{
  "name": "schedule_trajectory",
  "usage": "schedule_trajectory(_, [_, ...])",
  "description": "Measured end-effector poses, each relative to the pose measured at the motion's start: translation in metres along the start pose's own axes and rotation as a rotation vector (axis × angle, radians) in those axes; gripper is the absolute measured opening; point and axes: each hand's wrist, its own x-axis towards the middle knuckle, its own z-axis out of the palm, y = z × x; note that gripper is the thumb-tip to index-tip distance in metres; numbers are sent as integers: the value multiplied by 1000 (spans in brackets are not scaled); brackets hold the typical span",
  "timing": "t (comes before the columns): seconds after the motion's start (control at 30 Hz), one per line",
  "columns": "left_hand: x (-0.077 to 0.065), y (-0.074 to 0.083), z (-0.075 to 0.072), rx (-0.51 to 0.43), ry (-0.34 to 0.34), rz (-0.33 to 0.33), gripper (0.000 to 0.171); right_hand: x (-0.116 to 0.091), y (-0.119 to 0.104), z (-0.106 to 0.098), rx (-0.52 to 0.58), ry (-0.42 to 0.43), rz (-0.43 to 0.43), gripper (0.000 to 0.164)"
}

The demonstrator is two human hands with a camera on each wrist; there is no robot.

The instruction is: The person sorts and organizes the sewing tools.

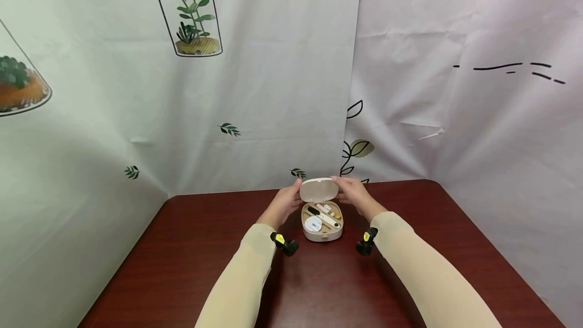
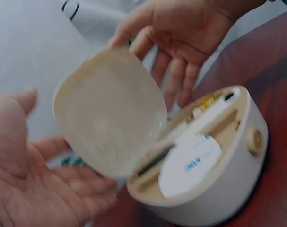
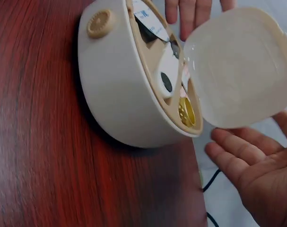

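Note:
A white oval case (image 1: 322,235) stands on the table with its pale lid (image 1: 319,190) raised. My left hand (image 1: 283,205) is at the lid's left side, palm turned inward, with its fingers loosely extended by the lid's edge. At the opposite side my right hand (image 1: 357,197) touches the lid's upper edge with its thumb, other fingers spread behind. Inside the beige tray sit a round white disc (image 2: 190,163) with blue print, a long white tool (image 1: 325,216) with a dark end, and a gold dimpled piece (image 3: 186,112). A round beige knob (image 3: 100,23) marks the case's front.
The dark red wooden table (image 1: 182,267) reaches back to a pale curtain (image 1: 282,90) printed with plants. More curtain hangs along the left and right sides. A dark cord (image 3: 211,179) shows beyond the table edge in the right wrist view.

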Motion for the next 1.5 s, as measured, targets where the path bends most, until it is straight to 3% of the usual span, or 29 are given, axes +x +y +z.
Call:
schedule_trajectory(0.1, [-1, 10, 5, 109, 35, -88, 77, -2, -2, -2, -28, -53, 29, 64])
schedule_trajectory(0.27, [-6, 23, 11, 246, 42, -148, 79, -4, -7, -6, -78, -130, 76, 67])
schedule_trajectory(0.47, [-8, 25, 12, 289, 48, -142, 82, -3, -11, -6, -82, -155, 84, 66])
schedule_trajectory(0.63, [-3, 16, 10, 266, 53, -101, 71, 1, -6, -4, -77, -166, 62, 64])
schedule_trajectory(0.87, [1, 4, 3, 338, 54, -57, 69, 4, 0, -3, -125, -184, 16, 59])
schedule_trajectory(1.03, [-2, -10, -5, 378, -5, 11, 70, 0, 9, -6, -234, -235, -128, 57])
schedule_trajectory(1.13, [-9, -26, -12, 561, -88, 125, 69, -5, 21, -9, -415, -276, -276, 57])
schedule_trajectory(1.23, [-16, -41, -19, 784, -146, 265, 71, -9, 34, -9, -561, -297, -368, 63])
schedule_trajectory(1.33, [-18, -46, -21, 943, -161, 347, 73, -11, 39, -9, -598, -306, -366, 67])
schedule_trajectory(1.5, [-17, -40, -19, 1044, -154, 331, 74, -11, 40, -10, -593, -303, -356, 66])
